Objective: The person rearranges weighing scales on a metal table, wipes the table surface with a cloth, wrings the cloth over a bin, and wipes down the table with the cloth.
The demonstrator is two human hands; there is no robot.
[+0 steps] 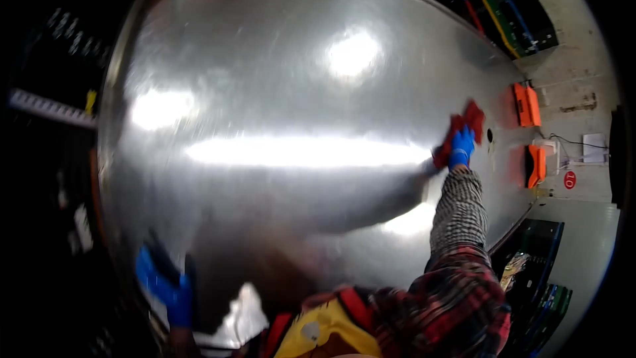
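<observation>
My right hand (463,146), in a blue glove, presses a dark red cloth (473,119) against the shiny metal tabletop (278,79), with the arm stretched out toward the right end. Some of the cloth bunches out beyond the fingers, and their tips are hidden in it. My left hand (165,285), also blue-gloved, is at the lower left edge of the table. Its thumb stands apart from the fingers, and nothing shows in it.
Two orange objects (527,105) sit at the table's right end, near a dark round hole (490,135). Dark crates (510,16) stand at the upper right, more crates (540,252) at the lower right. A crumpled white patch (242,318) shows by my body.
</observation>
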